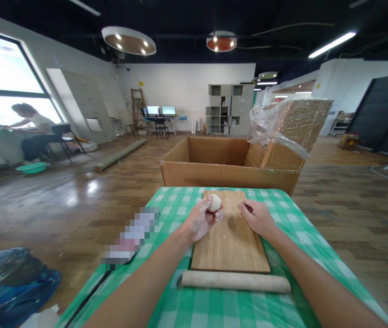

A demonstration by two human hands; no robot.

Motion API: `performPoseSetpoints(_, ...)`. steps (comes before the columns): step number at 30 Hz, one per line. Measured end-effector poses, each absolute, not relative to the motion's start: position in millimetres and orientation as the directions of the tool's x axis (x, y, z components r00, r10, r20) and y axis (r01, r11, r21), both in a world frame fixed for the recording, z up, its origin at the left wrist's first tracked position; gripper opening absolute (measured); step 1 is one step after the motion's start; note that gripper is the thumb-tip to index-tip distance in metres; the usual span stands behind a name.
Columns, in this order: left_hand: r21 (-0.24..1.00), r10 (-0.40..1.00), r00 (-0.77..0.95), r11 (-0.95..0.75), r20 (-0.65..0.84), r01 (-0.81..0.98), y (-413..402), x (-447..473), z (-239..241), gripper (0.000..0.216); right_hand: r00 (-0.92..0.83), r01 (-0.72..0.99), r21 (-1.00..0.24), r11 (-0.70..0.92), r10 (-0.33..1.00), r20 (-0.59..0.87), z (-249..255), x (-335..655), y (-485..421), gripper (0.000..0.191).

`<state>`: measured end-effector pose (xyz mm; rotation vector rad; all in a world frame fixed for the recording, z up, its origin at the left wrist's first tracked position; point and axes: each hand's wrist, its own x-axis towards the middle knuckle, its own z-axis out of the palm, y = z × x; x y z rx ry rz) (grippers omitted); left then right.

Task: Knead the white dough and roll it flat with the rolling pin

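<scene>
A pale round ball of dough [215,203] sits in the fingers of my left hand [201,221], held over the upper left part of a wooden cutting board [230,248]. My right hand [256,216] is above the board's right edge, its fingers curled in; whether anything small is between them I cannot make out. Below the board's near edge a floury wooden rolling pin [237,281] lies crosswise on the green checked tablecloth [207,307].
Beyond the table stands a large open cardboard box [228,175] with plastic wrap on its right side. A blurred-out object [130,239] with a black cable lies at the table's left edge. Blue plastic bags [12,287] are on the floor at left. A person [37,127] sits by the window.
</scene>
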<state>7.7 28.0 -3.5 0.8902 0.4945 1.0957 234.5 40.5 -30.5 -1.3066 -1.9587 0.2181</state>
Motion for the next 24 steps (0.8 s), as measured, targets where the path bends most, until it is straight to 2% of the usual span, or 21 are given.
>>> performPoseSetpoints(4,0.854,0.906,0.419,0.169,0.062,-0.493,27.0,13.1,-11.5,0.042,-0.215,0.588,-0.626,0.512,0.845,0.49,-12.4,219.5,30.4,0.038)
performPoseSetpoints(6,0.891,0.895,0.444,0.164,0.045,-0.423,25.4,16.7,-16.6,0.047,-0.292,0.489,-0.661,0.569,0.821,0.491,-7.6,208.5,23.1,0.052)
performPoseSetpoints(9,0.944,0.883,0.468,0.127,0.032,-0.304,20.6,21.5,-21.4,0.054,-0.399,0.451,-0.622,0.64,0.768,0.501,-7.8,193.9,13.7,0.068)
performPoseSetpoints(15,0.98,0.914,0.405,0.057,0.026,-0.191,13.0,24.0,-17.7,0.058,-0.455,0.424,-0.64,0.641,0.762,0.461,-10.8,186.5,7.1,0.058)
performPoseSetpoints(20,0.982,0.923,0.384,0.042,0.033,-0.185,13.3,23.4,-14.9,0.058,-0.434,0.378,-0.614,0.693,0.719,0.543,-2.9,184.9,1.7,0.055)
performPoseSetpoints(24,0.965,0.912,0.409,0.103,0.005,-0.241,13.6,22.5,-14.1,0.061,-0.407,0.373,-0.621,0.689,0.723,0.558,0.0,184.9,0.7,0.048)
